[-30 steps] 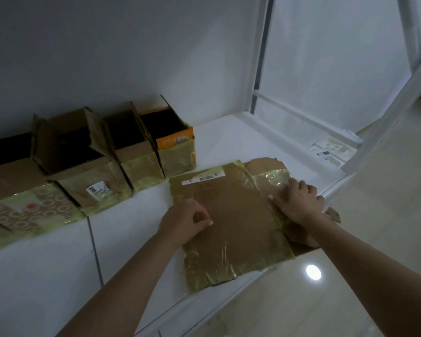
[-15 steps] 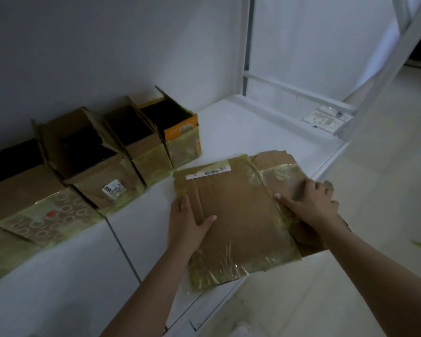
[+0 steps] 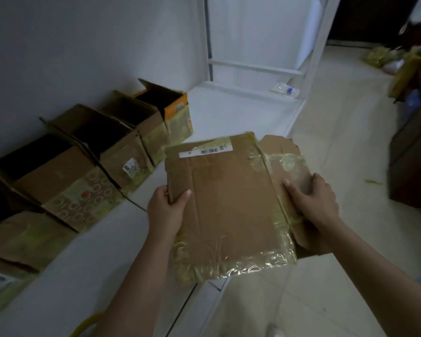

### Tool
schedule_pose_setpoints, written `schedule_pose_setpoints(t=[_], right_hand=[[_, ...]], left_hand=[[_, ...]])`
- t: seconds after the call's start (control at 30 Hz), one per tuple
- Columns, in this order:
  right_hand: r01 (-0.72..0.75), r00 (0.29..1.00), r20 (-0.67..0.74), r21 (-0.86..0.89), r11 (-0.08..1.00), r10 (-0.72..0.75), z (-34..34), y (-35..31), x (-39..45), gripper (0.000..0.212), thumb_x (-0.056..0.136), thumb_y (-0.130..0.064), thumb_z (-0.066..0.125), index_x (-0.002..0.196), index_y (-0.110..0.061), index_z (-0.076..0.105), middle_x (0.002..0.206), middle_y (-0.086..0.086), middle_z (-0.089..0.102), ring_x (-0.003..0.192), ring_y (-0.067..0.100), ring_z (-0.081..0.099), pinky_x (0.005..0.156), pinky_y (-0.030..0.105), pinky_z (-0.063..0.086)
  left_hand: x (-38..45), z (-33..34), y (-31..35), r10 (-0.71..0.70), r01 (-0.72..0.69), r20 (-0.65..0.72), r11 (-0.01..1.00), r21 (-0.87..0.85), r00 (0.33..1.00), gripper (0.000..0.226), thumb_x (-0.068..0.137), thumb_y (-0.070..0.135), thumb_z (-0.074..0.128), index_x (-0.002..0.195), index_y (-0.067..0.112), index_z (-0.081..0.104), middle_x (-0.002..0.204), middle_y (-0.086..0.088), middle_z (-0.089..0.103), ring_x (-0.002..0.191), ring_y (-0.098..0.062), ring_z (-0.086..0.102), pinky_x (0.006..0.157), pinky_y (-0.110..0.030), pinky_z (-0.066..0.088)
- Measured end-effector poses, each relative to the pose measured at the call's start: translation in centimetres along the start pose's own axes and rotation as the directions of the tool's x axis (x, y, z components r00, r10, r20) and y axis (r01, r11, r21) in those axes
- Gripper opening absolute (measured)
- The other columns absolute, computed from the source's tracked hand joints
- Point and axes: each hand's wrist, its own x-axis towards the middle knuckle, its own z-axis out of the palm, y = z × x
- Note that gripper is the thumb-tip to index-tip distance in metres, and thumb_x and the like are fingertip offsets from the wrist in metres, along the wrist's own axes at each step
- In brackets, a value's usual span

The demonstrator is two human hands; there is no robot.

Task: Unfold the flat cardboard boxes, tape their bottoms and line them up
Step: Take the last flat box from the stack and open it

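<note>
Brown cardboard, still flat, held up for opening.

The flattened brown cardboard box (image 3: 226, 203), wrapped in yellowish clear tape, sits between both hands above the white shelf (image 3: 233, 113) edge; the left hand (image 3: 167, 210) pinches its left edge, thumb on top, and the right hand (image 3: 312, 203) clamps the taped right flap. Opened cardboard boxes (image 3: 122, 147) stand in a row along the wall. This looks like the unfolding step; next, the sides likely need pushing apart into a tube.

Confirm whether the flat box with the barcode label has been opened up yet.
No. The flat box remains collapsed, gripped at its side edges by the left hand and the right hand.
</note>
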Motion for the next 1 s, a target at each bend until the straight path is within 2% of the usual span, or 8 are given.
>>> schedule_pose_setpoints(t=[0.13, 0.2, 0.37, 0.5, 0.67, 0.77, 0.87, 1.0], right_hand=[[0.031, 0.999, 0.012, 0.215, 0.976, -0.034, -1.5, 0.0, -3.7, 0.118, 0.054, -0.091, 0.057, 0.139, -0.011, 0.04, 0.134, 0.014, 0.051, 0.119, 0.035, 0.054, 0.096, 0.055, 0.049], [0.039, 0.999, 0.007, 0.28, 0.959, -0.042, -1.9, -0.3, -5.7, 0.118, 0.055, -0.092, 0.054, 0.141, -0.013, 0.04, 0.134, 0.012, 0.05, 0.119, 0.033, 0.054, 0.097, 0.053, 0.05], [0.008, 1.0, -0.004, 0.396, 0.918, -0.007, -2.7, 0.3, -12.5, 0.117, 0.056, -0.098, 0.044, 0.137, -0.013, 0.044, 0.133, 0.011, 0.049, 0.116, 0.031, 0.055, 0.099, 0.053, 0.048], [0.01, 0.999, -0.032, 0.432, 0.902, 0.004, -3.8, 2.7, -20.8, 0.115, 0.061, -0.096, 0.038, 0.14, -0.012, 0.042, 0.137, 0.013, 0.048, 0.12, 0.031, 0.053, 0.105, 0.053, 0.043], [0.081, 0.994, 0.02, 0.496, 0.865, -0.104, -5.6, 4.1, -30.3, 0.093, 0.082, -0.082, 0.03, 0.128, -0.007, 0.057, 0.122, 0.017, 0.061, 0.111, 0.03, 0.061, 0.101, 0.049, 0.047], [0.176, 0.982, -0.04, 0.525, 0.832, -0.183, -6.8, 3.1, -34.7, 0.083, 0.086, -0.075, 0.03, 0.119, -0.007, 0.063, 0.112, 0.012, 0.068, 0.103, 0.024, 0.065, 0.095, 0.042, 0.051], [0.277, 0.958, -0.103, 0.564, 0.778, -0.267, -7.3, 0.9, -37.7, 0.074, 0.093, -0.071, 0.032, 0.108, -0.008, 0.067, 0.1, 0.01, 0.072, 0.096, 0.026, 0.068, 0.089, 0.044, 0.053], [0.27, 0.952, -0.075, 0.661, 0.7, -0.297, -6.2, -2.8, -40.4, 0.08, 0.081, -0.076, 0.035, 0.115, -0.008, 0.063, 0.113, 0.017, 0.067, 0.106, 0.031, 0.064, 0.097, 0.054, 0.048]], left_hand=[[-3.2, -2.8, 0.5, 0.034, -0.032, 0.008, 0.983, -0.183, 0.999, 0.028, 0.085, 0.033, 0.073, 0.107, 0.03, 0.055, 0.094, 0.011, 0.068, 0.088, -0.011, 0.068, 0.074, -0.035, 0.056], [-5.1, -4.5, 0.9, 0.056, -0.054, 0.005, 0.974, -0.222, 0.998, 0.029, 0.086, 0.032, 0.073, 0.109, 0.032, 0.055, 0.094, 0.011, 0.069, 0.086, -0.007, 0.067, 0.07, -0.03, 0.054], [-11.5, -8.7, 1.1, 0.163, -0.159, 0.003, 0.97, -0.184, 0.987, 0.022, 0.089, 0.032, 0.069, 0.11, 0.032, 0.063, 0.103, 0.013, 0.069, 0.096, -0.004, 0.064, 0.084, -0.028, 0.051], [-18.7, -11.3, -0.4, 0.228, -0.219, 0.029, 0.958, -0.185, 0.973, 0.014, 0.09, 0.03, 0.066, 0.103, 0.032, 0.067, 0.096, 0.014, 0.072, 0.093, -0.003, 0.066, 0.08, -0.026, 0.052], [-26.4, -14.3, -1.7, 0.216, -0.199, 0.041, 0.945, -0.261, 0.975, 0.014, 0.091, 0.027, 0.067, 0.103, 0.034, 0.065, 0.095, 0.017, 0.071, 0.091, 0.001, 0.066, 0.084, -0.027, 0.054], [-29.5, -17.8, -2.0, 0.264, -0.237, 0.038, 0.915, -0.326, 0.964, 0.017, 0.09, 0.024, 0.068, 0.104, 0.033, 0.067, 0.095, 0.015, 0.073, 0.091, 0.0, 0.068, 0.081, -0.025, 0.057], [-31.3, -21.5, -2.2, 0.322, -0.283, 0.058, 0.893, -0.35, 0.945, 0.022, 0.093, 0.029, 0.065, 0.112, 0.04, 0.064, 0.103, 0.022, 0.071, 0.096, 0.004, 0.066, 0.077, -0.015, 0.053], [-32.3, -27.0, -2.8, 0.331, -0.287, 0.051, 0.876, -0.388, 0.942, 0.018, 0.095, 0.038, 0.06, 0.11, 0.045, 0.065, 0.109, 0.026, 0.068, 0.103, 0.008, 0.062, 0.081, -0.014, 0.051]])
